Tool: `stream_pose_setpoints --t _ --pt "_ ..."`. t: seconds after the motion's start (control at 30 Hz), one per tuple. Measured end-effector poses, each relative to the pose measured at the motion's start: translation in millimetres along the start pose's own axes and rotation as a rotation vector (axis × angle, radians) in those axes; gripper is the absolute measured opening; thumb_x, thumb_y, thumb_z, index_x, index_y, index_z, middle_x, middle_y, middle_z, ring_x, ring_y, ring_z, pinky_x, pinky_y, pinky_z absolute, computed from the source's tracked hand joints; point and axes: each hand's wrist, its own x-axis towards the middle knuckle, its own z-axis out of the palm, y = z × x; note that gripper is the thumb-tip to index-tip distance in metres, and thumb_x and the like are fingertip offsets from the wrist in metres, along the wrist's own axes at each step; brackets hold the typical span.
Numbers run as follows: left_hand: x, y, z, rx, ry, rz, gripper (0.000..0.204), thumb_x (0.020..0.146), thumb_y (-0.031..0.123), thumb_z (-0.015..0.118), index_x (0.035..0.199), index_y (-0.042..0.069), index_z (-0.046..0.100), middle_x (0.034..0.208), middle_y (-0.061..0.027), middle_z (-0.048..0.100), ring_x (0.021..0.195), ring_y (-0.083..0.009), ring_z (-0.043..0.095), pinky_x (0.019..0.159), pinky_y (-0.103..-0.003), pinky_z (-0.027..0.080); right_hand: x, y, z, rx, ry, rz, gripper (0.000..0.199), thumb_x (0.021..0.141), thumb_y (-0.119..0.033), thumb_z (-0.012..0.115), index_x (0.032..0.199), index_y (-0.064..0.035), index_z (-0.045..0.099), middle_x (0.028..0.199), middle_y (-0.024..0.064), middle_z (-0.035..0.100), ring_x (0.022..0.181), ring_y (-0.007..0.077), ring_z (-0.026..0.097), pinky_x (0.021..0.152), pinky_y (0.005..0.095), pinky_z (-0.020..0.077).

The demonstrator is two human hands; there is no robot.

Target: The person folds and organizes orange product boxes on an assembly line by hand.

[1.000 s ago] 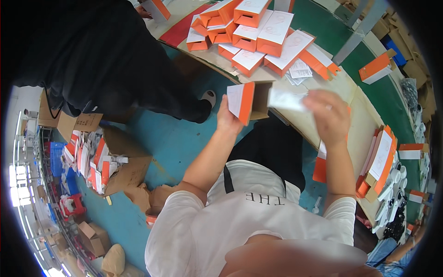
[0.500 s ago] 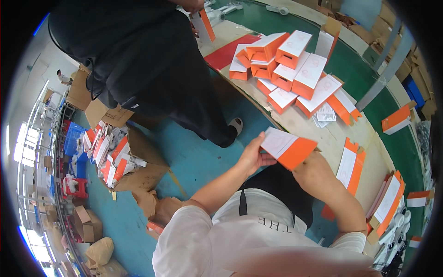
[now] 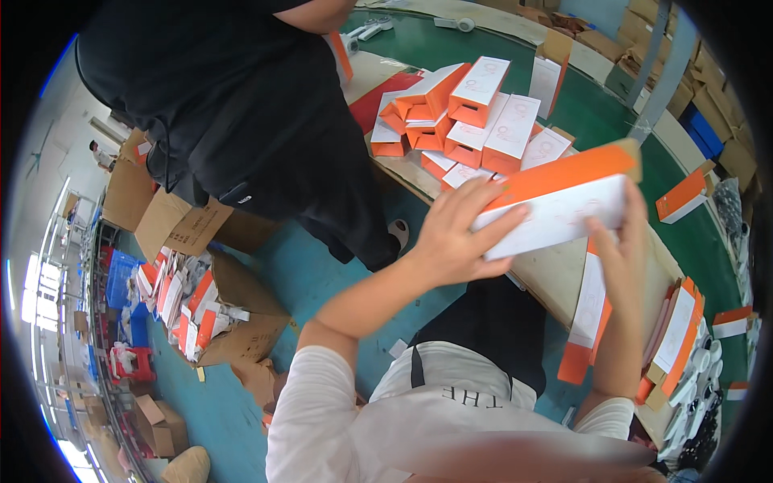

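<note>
An orange and white carton (image 3: 555, 196) is held up lengthwise between my two hands, over the near part of the table. My left hand (image 3: 463, 228) grips its left end, with the fingers on its upper side and the thumb on the white face. Around the right end closes my right hand (image 3: 622, 237), its thumb against the white face. Beyond the carton, a stack of similar cartons (image 3: 483, 113) lies on the table, partly hidden by the one I hold. A flattened orange and white carton (image 3: 585, 322) lies beside my right forearm.
A person in black (image 3: 241, 137) stands at the left of the table. Behind them a cardboard box (image 3: 241, 338) on the floor holds crumpled cartons. More cartons (image 3: 676, 346) and white handheld devices (image 3: 699, 386) lie at the right. A green conveyor belt (image 3: 600, 121) runs behind.
The carton has been raised and turned lengthwise, showing its long white and orange sides. Both hands have moved up with it, the right one to its far end. The person in black has shifted.
</note>
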Motion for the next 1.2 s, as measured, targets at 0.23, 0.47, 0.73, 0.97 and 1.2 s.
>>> stream_pose_setpoints --t 0.23,0.47,0.73,0.97,1.2 --pt "70.9 -40.7 49.5 0.195 0.213 -0.185 0.053 0.06 0.034 0.075 0.107 0.013 0.063 0.099 -0.0142 0.052 0.082 -0.0273 0.049 0.069 -0.037 0.038 -62.3 36.1 -80.2 -0.545 0.216 0.018 0.051 0.083 -0.006 0.052 0.132 -0.0042 0.038 0.138 0.0115 0.037 0.13 0.0263 0.033 0.105 0.036 0.0253" --pt "78.1 -54.1 80.1 0.39 0.136 -0.298 0.059 0.059 0.038 0.077 0.107 0.008 0.059 0.102 -0.0124 0.051 0.09 -0.0264 0.045 0.076 -0.038 0.033 -107.5 134.3 -67.7 -0.797 0.024 0.527 0.074 0.072 -0.023 0.07 0.133 -0.004 0.035 0.121 0.0222 0.046 0.112 0.0335 0.047 0.094 0.0394 0.0382" --pt "47.7 16.2 82.9 -0.121 0.066 -0.084 0.043 0.072 0.019 0.069 0.11 0.004 0.054 0.109 -0.0132 0.052 0.095 -0.031 0.051 0.082 -0.039 0.041 -119.9 179.7 -93.2 -0.42 0.035 0.69 0.068 0.068 -0.027 0.074 0.122 0.0006 0.044 0.104 0.0191 0.057 0.099 0.0325 0.054 0.085 0.0394 0.0435" --pt "-56.3 102.5 143.8 -1.342 -0.632 -1.089 0.065 0.084 0.015 0.058 0.136 -0.004 0.025 0.132 -0.0204 0.038 0.109 -0.0225 0.051 0.081 -0.029 0.047 -89.3 134.1 -58.1 -0.531 0.145 0.561 0.066 0.065 -0.028 0.074 0.12 0.0002 0.049 0.102 0.0186 0.059 0.104 0.0332 0.052 0.089 0.0405 0.0408" --pt "-32.3 123.2 147.0 -1.661 -0.64 -1.438 0.058 0.086 0.015 0.053 0.134 -0.004 0.026 0.126 -0.0132 0.043 0.106 -0.0214 0.05 0.081 -0.037 0.048 -102.8 148.7 -51.3 -0.833 0.197 0.39 0.078 0.065 -0.029 0.075 0.128 0.0001 0.04 0.118 0.0215 0.051 0.11 0.0357 0.047 0.096 0.0424 0.0368"
